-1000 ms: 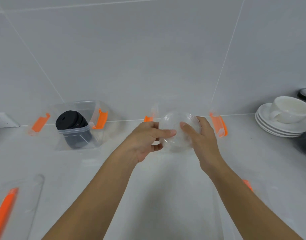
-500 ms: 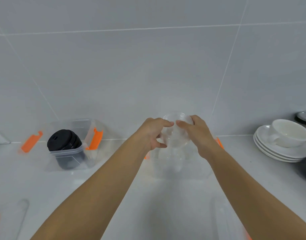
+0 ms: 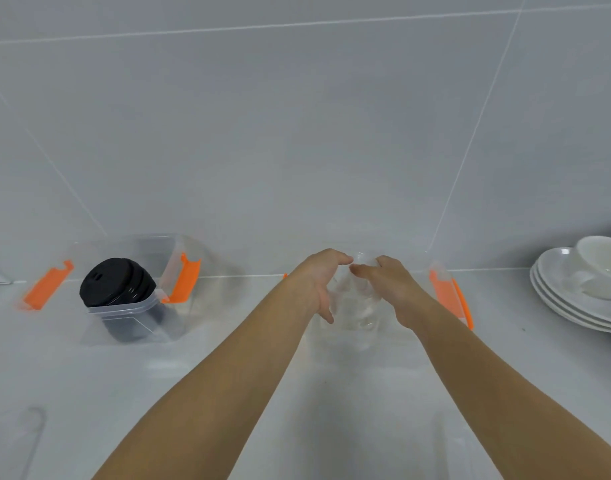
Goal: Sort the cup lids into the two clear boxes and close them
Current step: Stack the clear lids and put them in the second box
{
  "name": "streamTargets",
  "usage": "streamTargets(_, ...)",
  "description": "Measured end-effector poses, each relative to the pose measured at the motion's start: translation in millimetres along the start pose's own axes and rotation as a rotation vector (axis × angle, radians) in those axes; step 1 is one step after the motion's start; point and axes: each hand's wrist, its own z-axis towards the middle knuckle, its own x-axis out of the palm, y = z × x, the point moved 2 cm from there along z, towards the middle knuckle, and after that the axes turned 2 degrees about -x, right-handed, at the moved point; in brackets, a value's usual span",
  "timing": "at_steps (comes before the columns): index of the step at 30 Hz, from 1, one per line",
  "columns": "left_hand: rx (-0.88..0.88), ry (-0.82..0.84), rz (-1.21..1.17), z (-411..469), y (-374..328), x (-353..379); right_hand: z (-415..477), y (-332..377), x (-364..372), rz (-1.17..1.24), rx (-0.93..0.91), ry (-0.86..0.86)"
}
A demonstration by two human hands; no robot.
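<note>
A stack of clear cup lids (image 3: 357,299) sits between both my hands, down inside the right clear box (image 3: 446,292) with orange clasps. My left hand (image 3: 318,282) curls around the stack's left side and my right hand (image 3: 387,282) around its right, fingertips almost meeting on top. The stack is see-through and hard to make out. The left clear box (image 3: 179,258), also with orange clasps, holds a stack of black cup lids (image 3: 113,285) tilted against an inner divider.
White saucers with a white cup (image 3: 581,289) stand at the right edge. A clear box lid (image 3: 34,434) lies at the front left and another clear lid (image 3: 449,441) at the front right. A tiled wall rises right behind the boxes.
Both hands have lowered the clear lids from above the right box down into it. The camera has tilted up, so the front lids sit lower in view.
</note>
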Motion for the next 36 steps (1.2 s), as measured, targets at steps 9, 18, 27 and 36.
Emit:
streamTargets(9,-0.033,-0.031,-0.009,16.3,5.9,1.3,11.5,-9.8,2.4,-0.087,0.086,0.04)
streamTargets(18,-0.086,-0.054,0.023,18.6,8.7,-0.3,14.8,-13.1,1.4,-0.142,0.138,0.062)
streamTargets(27,-0.087,-0.036,-0.014,14.9,14.7,0.9,15.2,-15.0,-0.2,-0.143,0.189,0.056)
streamTargets(36,-0.122,-0.055,-0.233,10.9,21.0,-1.3,15.7,-10.4,-15.0,-0.047,0.341,0.071)
